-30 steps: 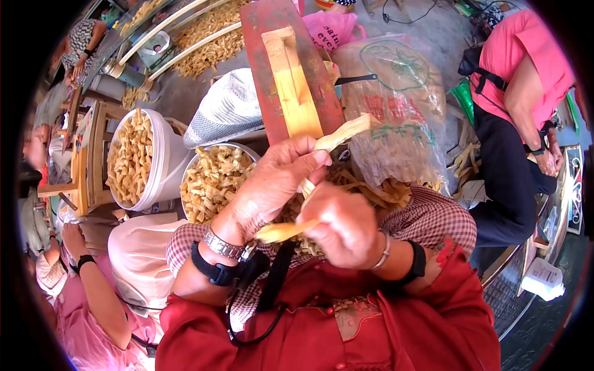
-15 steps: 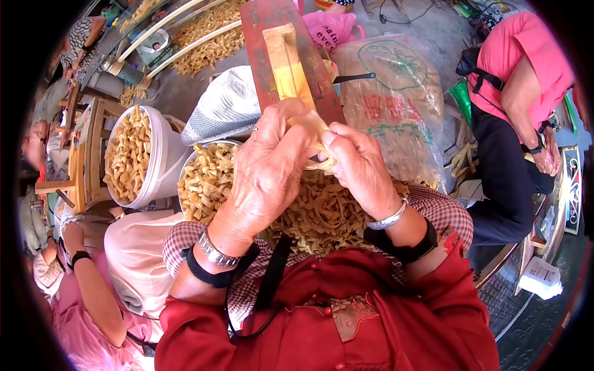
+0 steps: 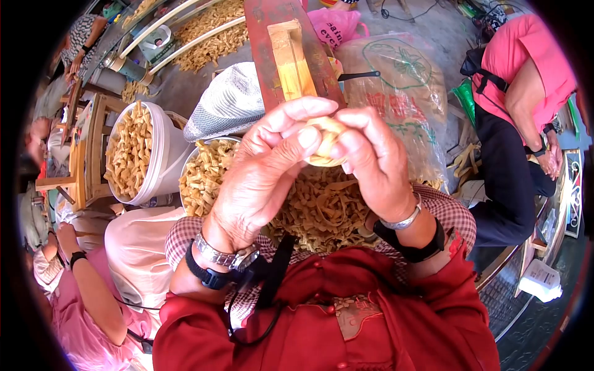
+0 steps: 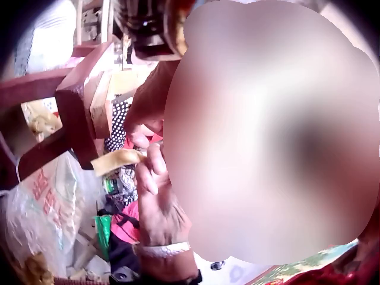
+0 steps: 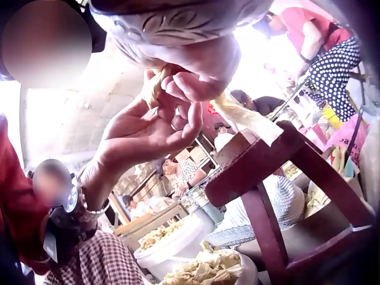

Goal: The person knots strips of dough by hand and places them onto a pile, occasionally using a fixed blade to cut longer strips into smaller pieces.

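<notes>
Pinching a bendy, flat, pale yellow strip (image 3: pixel 326 139) with two bare hands, up in the air over the near end of a long, dark red wooden table (image 3: pixel 325 68). Bent into a small round bundle at the fingertips, with one flat end sticking out in both wrist views. Held on one side by the left grip (image 3: pixel 250 173), with the thumb pressed on the bundle. Held on the other side by the right grip (image 3: pixel 380 167), with thumb and fingers squeezed close. Can't see all of the strip, with fingers in the way.

Wearing a shiny silver watch (image 3: pixel 226 253) on the left wrist and a silver bangle (image 3: pixel 402 217) on the right.

Can see a long yellow block (image 3: pixel 291 59) lying lengthwise on the table, and a white and grey woven thing (image 3: pixel 226 102) by the table's left edge. By the right edge, can see a big see-through plastic bag (image 3: pixel 396 86) with red and green marks.

Off to the left, can spot a round white plastic bucket (image 3: pixel 168 148) packed with small, knobbly yellow pieces (image 3: pixel 129 151). Right below the hands, can spot a heap of curly, brown-yellow pieces (image 3: pixel 322 210).
</notes>
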`<act>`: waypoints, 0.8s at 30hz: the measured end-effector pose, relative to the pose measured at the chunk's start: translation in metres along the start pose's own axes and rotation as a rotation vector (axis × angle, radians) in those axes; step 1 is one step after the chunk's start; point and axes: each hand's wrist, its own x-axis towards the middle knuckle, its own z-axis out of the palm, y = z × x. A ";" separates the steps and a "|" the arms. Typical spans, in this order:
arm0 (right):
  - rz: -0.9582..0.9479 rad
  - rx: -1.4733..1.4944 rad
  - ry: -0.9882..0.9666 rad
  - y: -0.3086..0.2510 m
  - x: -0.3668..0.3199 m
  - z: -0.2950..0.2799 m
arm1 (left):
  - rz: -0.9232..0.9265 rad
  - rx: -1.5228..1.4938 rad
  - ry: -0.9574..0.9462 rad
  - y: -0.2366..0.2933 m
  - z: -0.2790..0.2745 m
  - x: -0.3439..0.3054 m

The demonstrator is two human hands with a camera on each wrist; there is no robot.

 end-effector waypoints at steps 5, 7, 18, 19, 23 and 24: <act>0.091 0.081 -0.068 0.005 -0.005 -0.009 | -0.068 0.139 -0.030 0.003 0.007 -0.002; 0.184 0.123 -0.064 0.008 -0.008 -0.006 | -0.039 0.297 0.038 -0.001 0.008 -0.004; 0.258 0.345 -0.006 0.007 -0.014 0.007 | -0.015 0.411 0.028 -0.008 -0.005 0.000; 0.282 0.369 -0.023 0.006 -0.015 0.004 | -0.104 0.278 0.001 -0.004 -0.001 -0.003; 0.183 0.243 0.019 0.021 -0.023 0.003 | -0.248 0.085 -0.058 -0.003 0.001 -0.002; 0.143 0.195 0.052 0.025 -0.024 0.004 | -0.250 0.037 -0.041 -0.002 -0.001 -0.002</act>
